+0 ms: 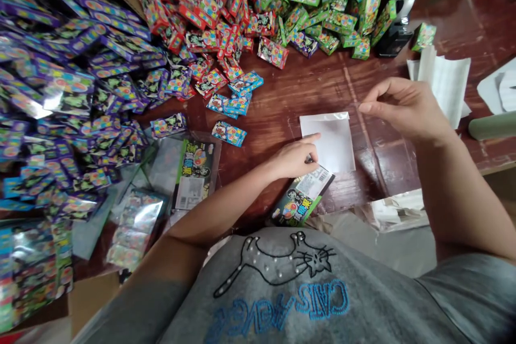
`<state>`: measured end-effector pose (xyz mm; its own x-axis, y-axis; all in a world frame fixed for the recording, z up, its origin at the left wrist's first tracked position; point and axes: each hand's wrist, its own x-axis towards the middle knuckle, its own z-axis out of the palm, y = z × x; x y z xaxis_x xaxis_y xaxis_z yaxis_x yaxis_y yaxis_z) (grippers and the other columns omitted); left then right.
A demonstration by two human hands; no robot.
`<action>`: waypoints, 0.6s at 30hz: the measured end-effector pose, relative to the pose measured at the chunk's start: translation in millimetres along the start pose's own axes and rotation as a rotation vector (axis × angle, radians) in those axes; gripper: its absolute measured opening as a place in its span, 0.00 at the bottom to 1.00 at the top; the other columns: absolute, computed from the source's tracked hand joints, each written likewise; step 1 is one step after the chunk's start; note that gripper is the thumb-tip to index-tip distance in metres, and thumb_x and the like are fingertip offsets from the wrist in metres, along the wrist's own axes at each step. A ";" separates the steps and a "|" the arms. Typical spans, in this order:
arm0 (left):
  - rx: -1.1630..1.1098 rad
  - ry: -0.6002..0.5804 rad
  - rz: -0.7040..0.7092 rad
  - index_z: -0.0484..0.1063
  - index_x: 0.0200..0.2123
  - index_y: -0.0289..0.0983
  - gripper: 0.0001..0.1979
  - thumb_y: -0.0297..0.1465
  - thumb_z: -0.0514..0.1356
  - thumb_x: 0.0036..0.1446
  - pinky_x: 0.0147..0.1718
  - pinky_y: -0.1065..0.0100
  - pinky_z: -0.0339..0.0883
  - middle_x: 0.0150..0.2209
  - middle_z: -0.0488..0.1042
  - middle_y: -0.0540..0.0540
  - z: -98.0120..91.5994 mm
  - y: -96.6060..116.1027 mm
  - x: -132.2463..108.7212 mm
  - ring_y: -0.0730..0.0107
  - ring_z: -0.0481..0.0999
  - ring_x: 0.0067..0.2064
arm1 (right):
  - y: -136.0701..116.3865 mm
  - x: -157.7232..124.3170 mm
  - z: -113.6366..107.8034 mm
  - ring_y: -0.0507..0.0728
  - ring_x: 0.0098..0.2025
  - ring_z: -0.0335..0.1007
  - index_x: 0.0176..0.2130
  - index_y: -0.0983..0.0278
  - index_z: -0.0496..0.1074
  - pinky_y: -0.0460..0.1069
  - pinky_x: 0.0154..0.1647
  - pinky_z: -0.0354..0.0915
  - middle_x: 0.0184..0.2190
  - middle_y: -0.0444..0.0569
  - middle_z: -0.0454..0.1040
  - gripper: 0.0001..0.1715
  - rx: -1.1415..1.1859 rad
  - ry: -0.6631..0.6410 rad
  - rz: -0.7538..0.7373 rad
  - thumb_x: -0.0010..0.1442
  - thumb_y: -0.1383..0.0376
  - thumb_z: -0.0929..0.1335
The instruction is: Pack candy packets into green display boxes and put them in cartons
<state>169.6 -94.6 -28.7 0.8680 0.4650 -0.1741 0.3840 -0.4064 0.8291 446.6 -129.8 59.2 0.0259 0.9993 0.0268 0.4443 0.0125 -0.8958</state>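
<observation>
A white square sheet point(332, 142) lies flat on the dark red table point(387, 161). My left hand point(294, 158) rests at its lower left corner, forefinger stretched onto the sheet, the other fingers curled over a printed card pack point(300, 199) that sticks out below the hand. My right hand point(405, 107) hovers just right of the sheet's top edge, thumb and forefinger pinched together; whatever they pinch is too thin to make out.
Heaps of small candy packets cover the far side: purple point(68, 80) at left, red point(201, 5) in the middle, green point(326, 11) at right, several blue ones point(237, 97) nearer. Filled clear bags point(193, 172) lie at left. A tape dispenser point(397, 21) and white sheets point(443, 80) sit at right.
</observation>
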 end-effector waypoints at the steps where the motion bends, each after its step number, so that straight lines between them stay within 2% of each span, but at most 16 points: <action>1: -0.011 0.032 0.008 0.79 0.36 0.38 0.02 0.27 0.68 0.59 0.55 0.57 0.76 0.68 0.74 0.37 -0.6 1.5 -6.2 0.54 0.81 0.61 | -6.1 -5.1 2.8 0.56 0.36 0.74 0.37 0.55 0.78 0.55 0.40 0.71 0.35 0.45 0.81 0.21 0.058 -0.080 0.046 0.57 0.45 0.81; 3: -0.075 0.106 0.020 0.79 0.40 0.38 0.04 0.27 0.66 0.61 0.49 0.60 0.76 0.58 0.80 0.39 -2.0 3.1 -21.4 0.60 0.83 0.52 | -14.9 -15.3 14.9 0.55 0.37 0.76 0.44 0.57 0.76 0.52 0.39 0.72 0.36 0.45 0.81 0.25 0.166 -0.294 0.117 0.58 0.46 0.80; 5: -0.196 0.151 0.004 0.78 0.42 0.38 0.06 0.29 0.64 0.62 0.40 0.66 0.73 0.43 0.82 0.45 -4.3 3.0 -37.6 0.67 0.80 0.40 | -18.1 -23.9 33.0 0.54 0.36 0.76 0.52 0.57 0.73 0.50 0.37 0.72 0.36 0.44 0.80 0.29 0.258 -0.469 0.159 0.59 0.47 0.80; 7: -0.317 0.166 -0.035 0.77 0.42 0.38 0.06 0.30 0.64 0.62 0.33 0.69 0.67 0.34 0.79 0.49 -6.9 2.8 -51.1 0.72 0.74 0.33 | -16.1 -29.3 53.4 0.53 0.36 0.76 0.56 0.56 0.70 0.49 0.36 0.71 0.35 0.42 0.79 0.32 0.320 -0.564 0.175 0.60 0.49 0.79; 9: -0.382 0.181 -0.051 0.76 0.41 0.37 0.06 0.31 0.64 0.62 0.31 0.70 0.64 0.33 0.77 0.50 -9.3 3.7 -59.9 0.74 0.72 0.31 | -10.7 -31.3 72.3 0.52 0.35 0.74 0.59 0.56 0.67 0.49 0.36 0.70 0.35 0.41 0.78 0.34 0.347 -0.603 0.174 0.60 0.51 0.79; 13: -0.391 0.220 -0.035 0.77 0.40 0.37 0.05 0.31 0.64 0.62 0.32 0.69 0.63 0.34 0.78 0.49 -12.1 7.8 -68.5 0.74 0.70 0.32 | -2.1 -33.4 97.5 0.54 0.35 0.73 0.63 0.56 0.64 0.51 0.36 0.69 0.34 0.41 0.76 0.39 0.233 -0.575 0.117 0.60 0.54 0.78; 15: -0.380 0.237 -0.044 0.77 0.41 0.37 0.06 0.32 0.64 0.62 0.32 0.68 0.63 0.35 0.78 0.49 -13.2 8.5 -72.5 0.73 0.71 0.32 | -3.6 -39.9 104.5 0.56 0.35 0.73 0.67 0.57 0.61 0.53 0.38 0.69 0.36 0.43 0.77 0.42 0.091 -0.481 0.041 0.60 0.55 0.77; 18: -0.380 0.262 -0.060 0.77 0.42 0.38 0.07 0.32 0.63 0.62 0.33 0.68 0.63 0.36 0.78 0.49 -14.1 6.6 -80.3 0.73 0.71 0.33 | -10.8 -58.0 115.7 0.61 0.40 0.74 0.71 0.57 0.62 0.61 0.50 0.69 0.41 0.48 0.80 0.40 -0.184 -0.285 -0.117 0.65 0.58 0.73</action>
<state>98.0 -123.6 -1.8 0.7202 0.6818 -0.1282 0.2460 -0.0781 0.9661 336.7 -183.8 16.0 -0.2740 0.9614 -0.0237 0.5839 0.1467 -0.7985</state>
